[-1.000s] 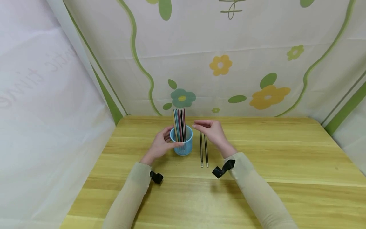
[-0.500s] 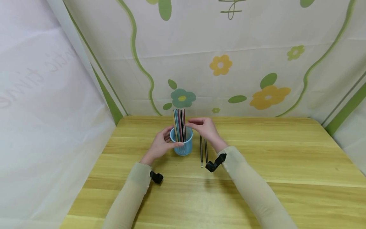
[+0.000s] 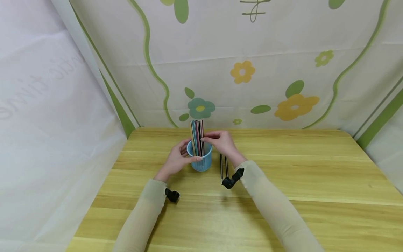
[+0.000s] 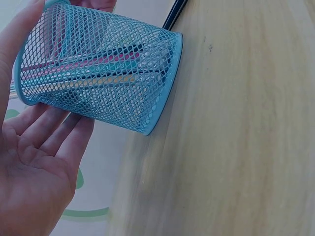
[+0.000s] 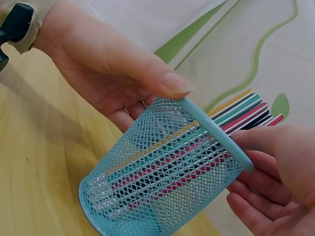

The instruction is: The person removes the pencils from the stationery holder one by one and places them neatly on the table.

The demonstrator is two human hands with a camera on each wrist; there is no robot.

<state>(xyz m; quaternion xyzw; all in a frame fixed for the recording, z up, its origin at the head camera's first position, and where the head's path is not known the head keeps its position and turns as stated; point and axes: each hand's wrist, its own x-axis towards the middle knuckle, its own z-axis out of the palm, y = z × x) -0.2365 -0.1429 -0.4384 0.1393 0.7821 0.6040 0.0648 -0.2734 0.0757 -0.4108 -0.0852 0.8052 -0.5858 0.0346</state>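
Surface (image 3: pixel 302 175), head view: wood-grained, bearing a blue mesh cup (image 3: pixel 201 164) of standing pencils (image 3: pixel 197 136); two black pencils (image 3: pixel 221 168) lie beside it.
Left hand (image 4: pixel 39 162), left wrist view: gripping the cup near its rim.
Right hand (image 5: pixel 285 182), right wrist view: fingertips by the standing pencils; pinching, cannot tell.

Faint mirrored lettering (image 3: pixel 35 88), perhaps "ntic time", on the left cloth (image 3: pixel 47 157); illegible script (image 3: pixel 253 13) on the back cloth (image 3: pixel 201 42)
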